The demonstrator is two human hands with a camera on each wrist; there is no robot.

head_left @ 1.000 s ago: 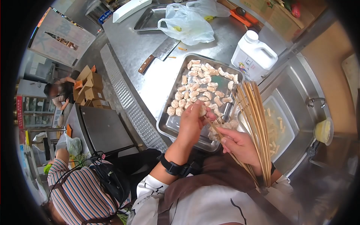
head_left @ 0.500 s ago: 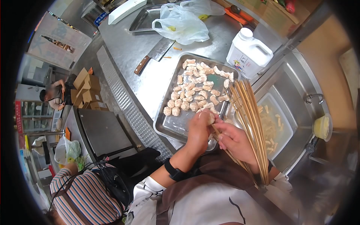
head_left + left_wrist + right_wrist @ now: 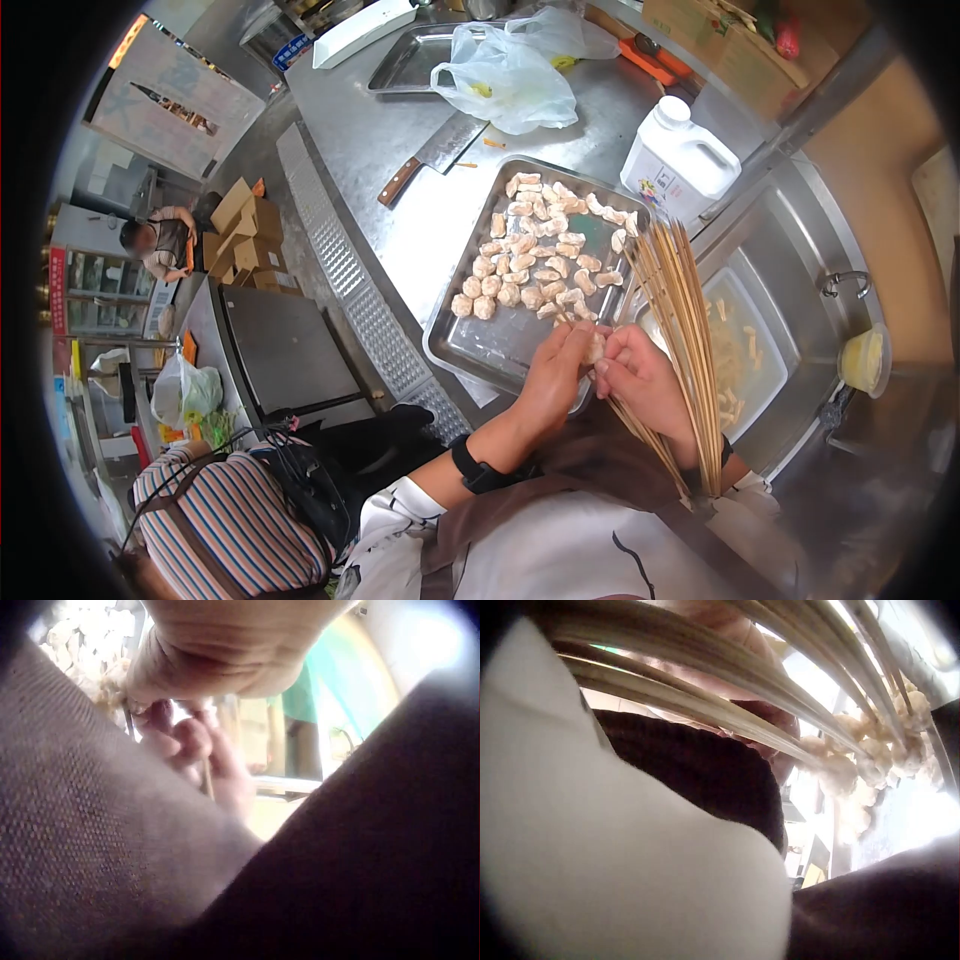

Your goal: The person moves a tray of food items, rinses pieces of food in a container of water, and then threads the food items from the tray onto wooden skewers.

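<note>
Just below the middle of the frame, the left hand pinches a pale lump while the right hand grips a stick close against it, an arrangement that seems to steady both. The bundle lies along the right forearm, probably to keep spare sticks handy. Beyond, the tray holds floured pieces, apparently spread out against clumping. On the worktop toward upper centre, the cleaver lies well apart, seemingly out of the hands' way.
</note>
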